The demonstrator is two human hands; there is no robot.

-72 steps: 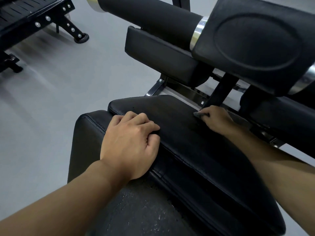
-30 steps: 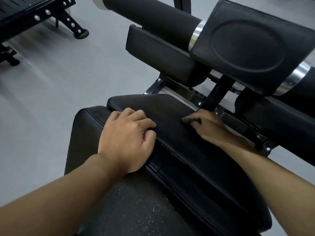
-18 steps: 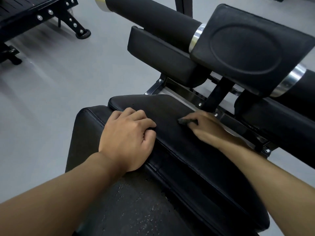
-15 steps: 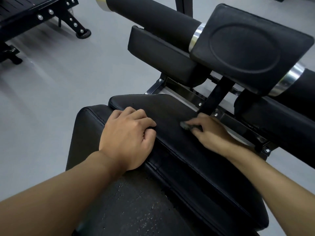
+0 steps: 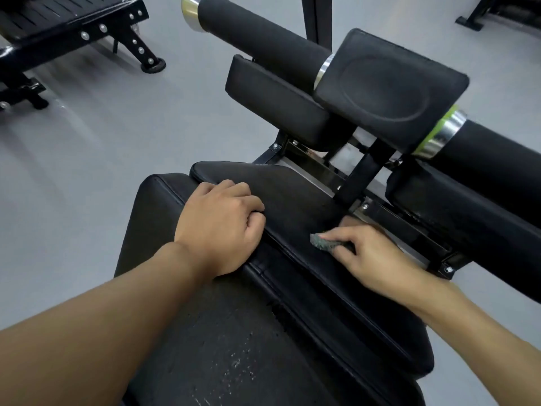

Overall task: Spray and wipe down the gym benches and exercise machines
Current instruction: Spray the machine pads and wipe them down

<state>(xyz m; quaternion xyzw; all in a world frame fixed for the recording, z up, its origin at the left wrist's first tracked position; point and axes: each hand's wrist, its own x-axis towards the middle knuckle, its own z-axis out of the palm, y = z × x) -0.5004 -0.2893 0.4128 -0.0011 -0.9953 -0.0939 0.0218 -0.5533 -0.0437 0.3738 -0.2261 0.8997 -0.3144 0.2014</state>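
A small wadded grey-green cloth is pressed onto the black upholstered bench pad, near that pad's far right edge. It is pinched by the right hand, whose fingers are curled round it with the fingertips pointing toward 9 o'clock, so that only the cloth's left end shows. At 9 o'clock from the cloth, well apart from it, the left hand is set on the near left edge of the same pad, its fingers curled into a fist and its thumb tucked against the seam. Below that seam, toward 6 o'clock, a second black pad with a scuffed, flaking surface is seen, lying lower than the first. At 12 o'clock from the cloth a black metal frame with bolts rises to a square black cushion with an oval imprint, flanked by two black foam rollers with chrome collars: one toward 11 o'clock, the other toward 2 o'clock. A grey floor lies around the bench, and another black machine frame stands at 10 o'clock
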